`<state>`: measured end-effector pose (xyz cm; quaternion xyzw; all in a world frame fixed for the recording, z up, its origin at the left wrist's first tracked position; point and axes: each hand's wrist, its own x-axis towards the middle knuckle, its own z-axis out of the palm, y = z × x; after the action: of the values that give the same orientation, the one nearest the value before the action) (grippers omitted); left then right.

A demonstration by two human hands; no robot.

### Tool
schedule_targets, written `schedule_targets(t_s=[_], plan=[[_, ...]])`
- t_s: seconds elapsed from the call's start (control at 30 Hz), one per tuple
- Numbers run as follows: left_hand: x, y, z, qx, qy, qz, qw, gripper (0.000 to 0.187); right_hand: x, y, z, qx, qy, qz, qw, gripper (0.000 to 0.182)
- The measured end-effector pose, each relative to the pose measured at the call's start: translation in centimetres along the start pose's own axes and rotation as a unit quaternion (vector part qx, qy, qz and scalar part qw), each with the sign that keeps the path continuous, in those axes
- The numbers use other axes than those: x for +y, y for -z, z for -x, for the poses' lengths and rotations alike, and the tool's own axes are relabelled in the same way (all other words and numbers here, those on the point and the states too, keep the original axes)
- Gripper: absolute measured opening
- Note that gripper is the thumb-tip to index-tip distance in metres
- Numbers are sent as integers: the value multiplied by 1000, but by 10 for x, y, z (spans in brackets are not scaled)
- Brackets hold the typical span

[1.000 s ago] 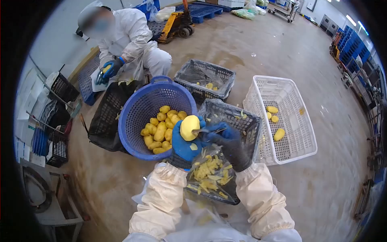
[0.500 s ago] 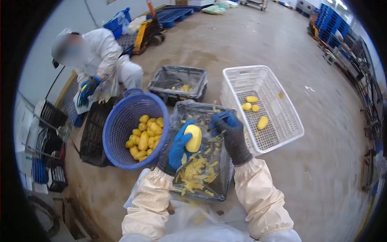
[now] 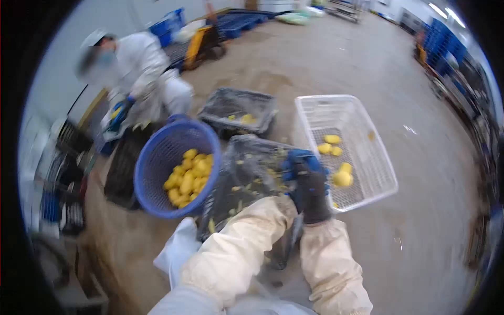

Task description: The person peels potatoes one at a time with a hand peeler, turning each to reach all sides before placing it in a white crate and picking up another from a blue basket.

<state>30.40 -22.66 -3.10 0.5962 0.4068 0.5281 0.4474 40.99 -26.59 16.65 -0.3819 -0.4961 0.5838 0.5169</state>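
My right hand, in a dark glove with blue fingers, is closed above the right edge of the black lined crate; what it holds is too blurred to make out. My left arm reaches across this crate, and my left hand is mostly hidden behind the right one, with only bits of blue glove showing. Just right of the hands, two yellow peeled potatoes overlap in the white crate, where several others lie further back. Peelings are scattered in the black crate. Many peeled potatoes fill part of the blue basket.
A co-worker in white bends over at the upper left, gloved hands above a dark crate. Another black crate with some yellow pieces stands behind mine. A yellow pallet truck is at the back left, stacked blue pallets at the back right.
My left hand has swung right across the crate to my right hand, and the potato it held no longer shows in it. One more potato appears in the white crate. The view has shifted slightly.
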Motion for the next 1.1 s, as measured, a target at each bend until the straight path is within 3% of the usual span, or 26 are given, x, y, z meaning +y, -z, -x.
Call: schedule_targets(t_s=[0.03, 0.07, 0.1, 0.13, 0.17, 0.2, 0.27, 0.3, 0.33, 0.37, 0.43, 0.47, 0.57, 0.6, 0.63, 0.67, 0.77, 0.9, 0.93, 0.97, 1.03, 1.07, 1.1], plan=[[0, -2, 1, 9, -7, -81, 997, 27, -8, -5, 3, -14, 38, -51, 998, 16], [1, -4, 2, 13, -10, -160, 987, 25, -6, -5, -1, -11, 38, 35, 999, 17], [2, -6, 3, 11, -10, -236, 972, 24, 9, 0, -8, -16, -2, -71, 997, 18], [8, -7, 4, 5, -8, -308, 951, 23, 17, 1, -11, -26, 51, 18, 998, 18], [44, 26, 14, 49, -95, -352, 930, 19, 28, 4, -16, -46, 25, -62, 997, 17], [90, 71, 25, 89, -181, -392, 897, 17, 24, -4, -13, -40, 36, 0, 999, 16], [115, 165, 40, -5, -56, -385, 921, 15, 15, -17, -7, -43, 46, 63, 996, 16], [128, 188, 50, 101, -13, -397, 912, 16, 15, -22, -5, -53, 9, 34, 998, 17], [39, 266, 66, 95, 18, -379, 920, 18, 17, -26, -4, -61, -28, 7, 998, 17], [98, 280, 75, 97, 79, -524, 842, 20, 22, -33, -5, -67, -32, 11, 997, 17], [46, 359, 102, 113, 120, -531, 831, 25, 32, -42, -9, -46, -3, 85, 995, 17], [36, 384, 113, 21, 118, -598, 793, 29, 35, -42, -14, -56, -100, -57, 992, 18], [-54, 441, 144, -30, 196, -623, 757, 31, 47, -63, -18, -13, -122, -18, 992, 19], [-73, 448, 148, -46, 276, -608, 743, 35, 50, -61, -24, -45, -164, -4, 985, 20], [-93, 453, 149, -66, 349, -590, 725, 41, 49, -72, -22, -71, -108, 41, 991, 22], [-104, 448, 120, -71, 332, -587, 735, 41, 53, -77, -25, -76, -117, 56, 989, 23], [-142, 445, 135, 23, 373, -554, 744, 52, 57, -87, -33, -38, -199, 28, 979, 26], [-207, 447, 224, 137, 413, -494, 753, 73, 67, -74, -49, -68, -173, 110, 976, 22], [-210, 443, 193, 167, 436, -474, 747, 79, 70, -70, -53, -40, -216, -33, 975, 22], [-209, 440, 175, 198, 466, -455, 732, 85, 68, -68, -52, -34, -209, -32, 977, 22], [-180, 444, 168, 199, 479, -430, 739, 82, 66, -68, -53, -75, -171, -35, 982, 22], [-205, 452, 181, 243, 454, -402, 757, 88, 70, -65, -55, -51, -215, -38, 975, 22], [-232, 453, 181, 262, 442, -483, 709, 79, 66, -69, -55, -48, -212, -40, 975, 22]])
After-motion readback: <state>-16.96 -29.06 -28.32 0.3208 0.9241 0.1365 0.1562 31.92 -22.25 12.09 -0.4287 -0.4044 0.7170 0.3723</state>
